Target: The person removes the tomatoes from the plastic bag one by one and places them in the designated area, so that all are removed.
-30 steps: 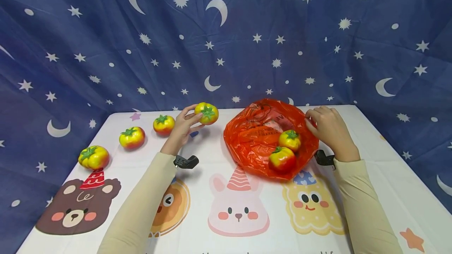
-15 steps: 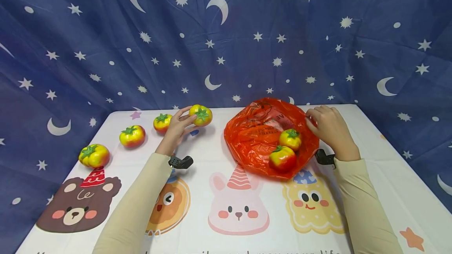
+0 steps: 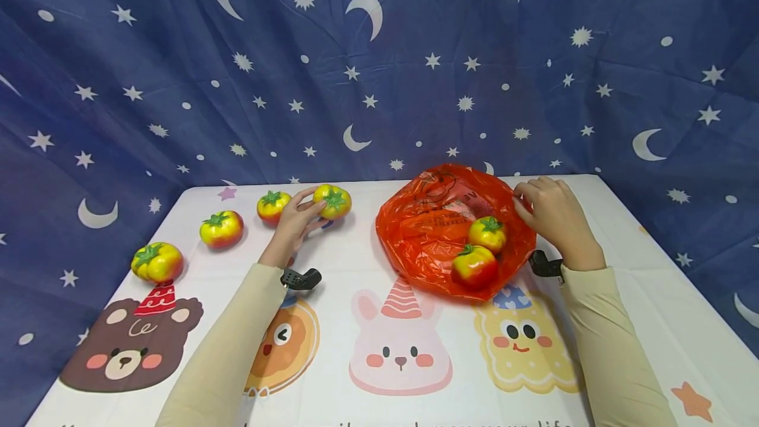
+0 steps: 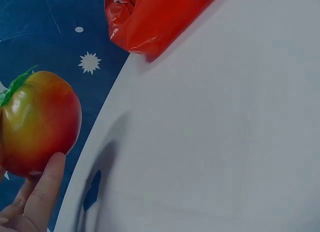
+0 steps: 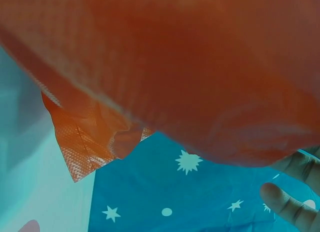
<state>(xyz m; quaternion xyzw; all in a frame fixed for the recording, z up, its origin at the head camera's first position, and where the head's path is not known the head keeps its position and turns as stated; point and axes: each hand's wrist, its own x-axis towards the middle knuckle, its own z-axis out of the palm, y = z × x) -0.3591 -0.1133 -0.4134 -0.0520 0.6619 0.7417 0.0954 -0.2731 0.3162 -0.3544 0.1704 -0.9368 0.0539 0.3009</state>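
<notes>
My left hand [image 3: 294, 223] grips a yellow-and-red tomato [image 3: 333, 202] with a green leafy top, low over the far part of the table. In the left wrist view, fingertips press the underside of that tomato [image 4: 45, 124]. A crinkled red plastic bag [image 3: 423, 242] lies spread with its mouth up, right of centre. Two more tomatoes sit in it: one [image 3: 487, 234] behind, the other [image 3: 474, 267] in front. At the bag's right rim my right hand [image 3: 551, 219] pinches the film. The right wrist view is mostly filled by the bag [image 5: 165, 77], which partly covers the fingers.
Along the table's left side stand three tomatoes in a slanting row: a near one [image 3: 157, 262], a middle one [image 3: 222, 229] and a far one [image 3: 273, 207] close beside my left hand. A blue star-patterned curtain [image 3: 403, 84] hangs behind the white printed tablecloth [image 3: 332, 374].
My left hand has moved left and slightly down with the tomato, away from the bag. The right hand and the bag have stayed in place.
</notes>
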